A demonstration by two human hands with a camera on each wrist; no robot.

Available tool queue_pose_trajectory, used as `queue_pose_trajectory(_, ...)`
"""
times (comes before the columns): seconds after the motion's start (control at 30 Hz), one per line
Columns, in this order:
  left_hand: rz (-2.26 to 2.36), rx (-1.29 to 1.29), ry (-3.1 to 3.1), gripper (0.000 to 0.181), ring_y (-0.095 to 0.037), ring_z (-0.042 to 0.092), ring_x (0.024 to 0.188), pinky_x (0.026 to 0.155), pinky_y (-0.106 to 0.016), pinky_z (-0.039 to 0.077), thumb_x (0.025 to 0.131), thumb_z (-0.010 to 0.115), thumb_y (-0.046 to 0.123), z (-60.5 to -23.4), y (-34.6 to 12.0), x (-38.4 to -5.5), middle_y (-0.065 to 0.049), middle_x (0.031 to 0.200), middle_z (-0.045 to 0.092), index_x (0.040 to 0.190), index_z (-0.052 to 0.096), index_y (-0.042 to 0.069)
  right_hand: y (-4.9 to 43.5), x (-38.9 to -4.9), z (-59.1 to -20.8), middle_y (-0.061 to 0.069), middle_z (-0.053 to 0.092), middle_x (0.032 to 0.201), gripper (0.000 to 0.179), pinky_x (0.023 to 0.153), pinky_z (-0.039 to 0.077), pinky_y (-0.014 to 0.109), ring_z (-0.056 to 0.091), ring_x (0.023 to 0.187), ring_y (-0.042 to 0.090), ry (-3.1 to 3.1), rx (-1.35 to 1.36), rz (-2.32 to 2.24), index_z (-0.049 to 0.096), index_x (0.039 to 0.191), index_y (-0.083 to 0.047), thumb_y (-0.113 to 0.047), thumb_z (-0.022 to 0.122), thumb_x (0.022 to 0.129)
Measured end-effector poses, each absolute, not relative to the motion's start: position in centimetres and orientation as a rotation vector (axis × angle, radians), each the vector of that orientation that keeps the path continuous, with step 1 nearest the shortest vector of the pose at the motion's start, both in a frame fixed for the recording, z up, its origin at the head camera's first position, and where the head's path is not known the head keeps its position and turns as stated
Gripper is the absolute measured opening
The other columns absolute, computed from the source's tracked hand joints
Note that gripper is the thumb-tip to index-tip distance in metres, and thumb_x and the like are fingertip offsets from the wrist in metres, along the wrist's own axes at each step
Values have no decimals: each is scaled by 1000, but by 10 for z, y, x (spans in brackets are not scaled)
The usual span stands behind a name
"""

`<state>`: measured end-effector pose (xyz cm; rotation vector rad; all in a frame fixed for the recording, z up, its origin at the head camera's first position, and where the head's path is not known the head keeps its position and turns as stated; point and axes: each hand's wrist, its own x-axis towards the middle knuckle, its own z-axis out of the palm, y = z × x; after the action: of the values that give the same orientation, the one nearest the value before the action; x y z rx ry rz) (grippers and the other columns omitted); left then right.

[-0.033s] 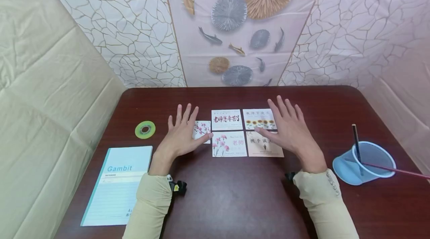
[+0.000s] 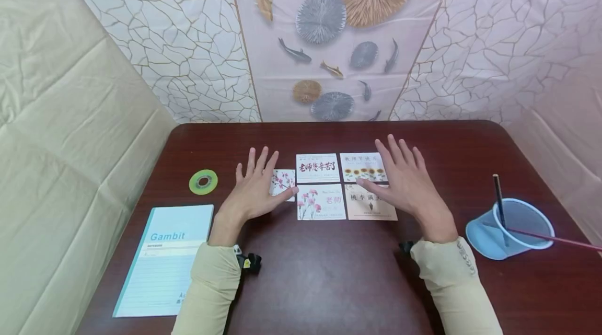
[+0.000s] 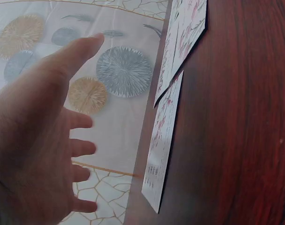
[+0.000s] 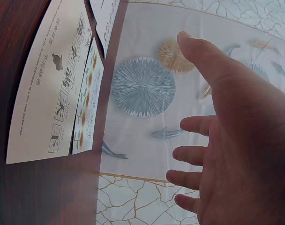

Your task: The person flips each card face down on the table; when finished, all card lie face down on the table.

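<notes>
Several printed cards lie flat on the table. A red-script card [image 2: 317,168] and a sunflower card [image 2: 362,160] sit behind a pink-flower card [image 2: 321,201] and a beige card [image 2: 371,210]. At their left, a blossom card [image 2: 284,181] is partly hidden by my left hand [image 2: 254,186]. That hand is held above the table, fingers spread, holding nothing. My right hand [image 2: 406,183] hovers likewise over the right-hand cards, covering part of their edges. Both wrist views show a gap between the palms and the cards, such as the beige card [image 4: 46,84].
On the left lie a Gambit notebook [image 2: 164,262] and a green ring-shaped roll [image 2: 194,182]. At right, a light-blue mesh pen cup [image 2: 482,235] lies tipped, holding a dark pen [image 2: 498,199] and a thin red stick [image 2: 564,241]. Patterned cloth hangs behind the table.
</notes>
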<state>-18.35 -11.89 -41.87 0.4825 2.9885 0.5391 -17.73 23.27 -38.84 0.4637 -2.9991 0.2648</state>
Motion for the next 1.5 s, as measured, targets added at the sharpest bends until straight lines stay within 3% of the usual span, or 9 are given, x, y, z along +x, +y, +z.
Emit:
queue_pose_trajectory(0.13, 563, 501, 2917, 105, -30, 6, 148, 110, -61, 16, 81, 57, 74, -410, -129, -190, -9, 161, 15, 157, 18, 14, 228, -178, -387, 21, 11, 160, 105, 112, 5, 60, 11, 144, 43, -2976, 478, 287, 14, 157, -8, -75, 50, 84)
queue_pose_trajectory(0.23, 580, 481, 2872, 98, -31, 29, 139, 109, -57, 25, 79, 73, 59, -403, -144, -197, -12, 152, 33, 154, 31, 11, 212, -178, -383, 19, 14, 160, 104, 112, 8, 59, 13, 144, 41, -2958, 546, 347, 15, 157, -10, -73, 54, 84)
queue_pose_trajectory(0.3, 577, 450, 2855, 93, -32, 35, 131, 107, -55, 28, 77, 80, 49, -401, -154, -202, -13, 146, 39, 150, 38, 10, 195, -177, -380, 17, 18, 159, 100, 113, 10, 57, 16, 144, 40, -2951, 630, 369, 20, 156, -10, -69, 58, 85)
queue_pose_trajectory(0.5, 568, 439, 2800, 93, -33, 36, 126, 103, -56, 31, 72, 87, 38, -406, -171, -210, -14, 141, 41, 149, 42, 10, 128, -187, -381, 16, 38, 149, 77, 111, 22, 52, 33, 136, 36, -2938, 924, 350, 46, 144, -8, -52, 69, 86)
queue_pose_trajectory(0.6, 550, 419, 2799, 92, -33, 35, 125, 101, -56, 32, 71, 88, 37, -409, -175, -211, -14, 140, 41, 148, 45, 12, 98, -198, -389, 14, 42, 147, 73, 110, 24, 50, 35, 134, 33, -2992, 986, 356, 49, 142, -11, -50, 71, 85)
queue_pose_trajectory(0.73, 533, 413, 2811, 86, -32, 34, 124, 99, -55, 34, 70, 89, 37, -412, -175, -213, -12, 139, 42, 144, 51, 15, 76, -211, -402, 13, 37, 151, 81, 113, 18, 48, 30, 138, 33, -3118, 911, 344, 47, 144, -13, -56, 74, 80)
queue_pose_trajectory(0.97, 522, 450, 2836, 81, -31, 36, 121, 99, -52, 34, 68, 90, 38, -415, -176, -217, -9, 134, 45, 137, 55, 14, 71, -227, -417, 13, 30, 156, 90, 114, 14, 50, 23, 142, 35, -3210, 870, 364, 48, 144, -11, -56, 80, 74)
queue_pose_trajectory(1.3, 598, 455, 2829, 90, -25, 42, 109, 97, -47, 30, 61, 94, 34, -412, -173, -218, -5, 124, 53, 134, 45, 11, 75, -234, -419, 12, 32, 155, 84, 113, 16, 51, 24, 142, 34, -3186, 893, 447, 50, 140, -15, -57, 80, 73)
queue_pose_trajectory(1.5, 532, 497, 2830, 87, -26, 42, 112, 98, -48, 30, 65, 91, 33, -413, -172, -217, -7, 128, 51, 136, 47, 8, 75, -232, -421, 14, 30, 155, 89, 114, 14, 49, 22, 142, 34, -3181, 939, 440, 49, 141, -13, -60, 79, 72)
